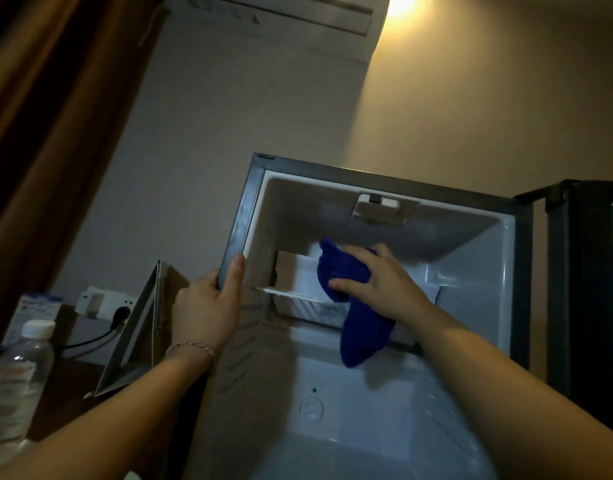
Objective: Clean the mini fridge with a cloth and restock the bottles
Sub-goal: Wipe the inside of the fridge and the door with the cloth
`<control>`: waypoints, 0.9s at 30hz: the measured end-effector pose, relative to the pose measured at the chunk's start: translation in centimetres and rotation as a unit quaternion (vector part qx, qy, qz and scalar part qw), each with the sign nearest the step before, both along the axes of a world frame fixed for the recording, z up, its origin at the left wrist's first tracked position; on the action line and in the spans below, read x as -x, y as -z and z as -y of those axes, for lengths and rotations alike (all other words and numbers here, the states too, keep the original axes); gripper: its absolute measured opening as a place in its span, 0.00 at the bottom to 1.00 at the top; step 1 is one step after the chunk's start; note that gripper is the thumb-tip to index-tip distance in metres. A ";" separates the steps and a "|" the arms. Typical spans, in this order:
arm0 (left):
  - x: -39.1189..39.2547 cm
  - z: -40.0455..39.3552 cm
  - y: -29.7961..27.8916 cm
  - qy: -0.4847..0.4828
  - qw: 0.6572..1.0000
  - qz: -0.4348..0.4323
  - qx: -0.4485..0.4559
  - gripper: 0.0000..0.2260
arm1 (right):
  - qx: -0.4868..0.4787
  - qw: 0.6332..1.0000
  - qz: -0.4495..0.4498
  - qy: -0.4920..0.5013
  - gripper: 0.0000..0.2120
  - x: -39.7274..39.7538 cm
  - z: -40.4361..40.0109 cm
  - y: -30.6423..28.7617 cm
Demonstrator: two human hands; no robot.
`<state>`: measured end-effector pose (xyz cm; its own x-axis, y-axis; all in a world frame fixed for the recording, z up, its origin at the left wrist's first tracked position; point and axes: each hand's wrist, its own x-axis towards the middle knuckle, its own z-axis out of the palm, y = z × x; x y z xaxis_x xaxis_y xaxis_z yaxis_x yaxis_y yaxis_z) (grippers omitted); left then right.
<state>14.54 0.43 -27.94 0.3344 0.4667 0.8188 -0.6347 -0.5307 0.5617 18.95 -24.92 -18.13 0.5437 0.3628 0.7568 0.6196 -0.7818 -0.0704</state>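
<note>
Pressing blue cloth (346, 271) inside fridge (249, 209), right hand (378, 282) curled.

The fridge door (589, 271) and water bottle (19, 379) are cut off by frame edges.

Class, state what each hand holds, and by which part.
Right hand grips the blue cloth by its upper bunched part. Left hand grips the fridge by its left front edge.
</note>
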 end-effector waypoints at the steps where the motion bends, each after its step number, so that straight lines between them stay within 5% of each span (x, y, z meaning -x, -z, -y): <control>1: 0.0 0.0 0.0 -0.001 1.000 0.002 -0.001 0.26 | 0.002 1.000 0.015 0.006 0.32 -0.4 -0.9 -0.2; 9: -0.2 -0.3 0.0 0.021 1.000 0.010 0.005 0.25 | 0.174 0.964 0.128 0.155 0.36 -3.7 -5.6 -1.8; 27: -0.7 -0.6 0.0 0.003 1.000 0.022 -0.005 0.28 | 0.239 0.957 0.104 0.130 0.33 -6.1 -7.6 -3.9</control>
